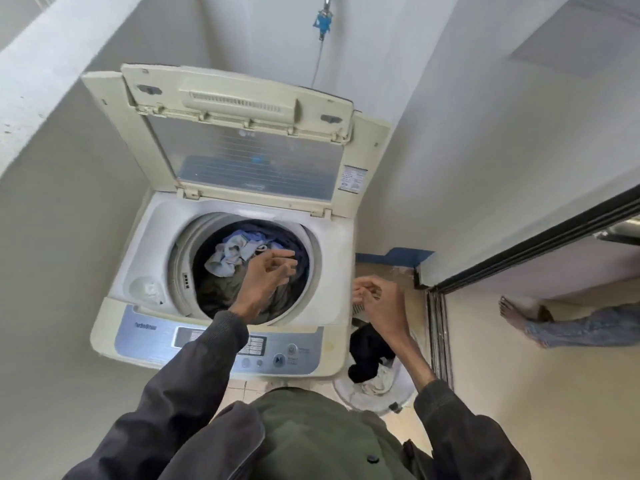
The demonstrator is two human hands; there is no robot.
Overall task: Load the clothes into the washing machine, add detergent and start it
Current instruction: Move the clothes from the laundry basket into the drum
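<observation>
— Where was the left hand (266, 275)?
— Over the washing machine (332, 244), above its drum (181, 258). The fingers were loosely spread and gripped nothing. Clothes (228, 258) lay just beyond the fingertips, with the drum's rim open all round.
— And the right hand (377, 303)?
— Past the machine's right edge, fingers loosely curled, nothing visibly held. Below them sat the laundry basket (398, 396) with dark clothes (369, 348); the sliding-door track (437, 327) stood near on their right.

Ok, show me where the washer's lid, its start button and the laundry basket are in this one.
lid (256, 161): head view, on the clear pane of the raised lid.
start button (278, 360): head view, on the round play/pause button's face.
laundry basket (374, 404): head view, on its white near rim.
</observation>
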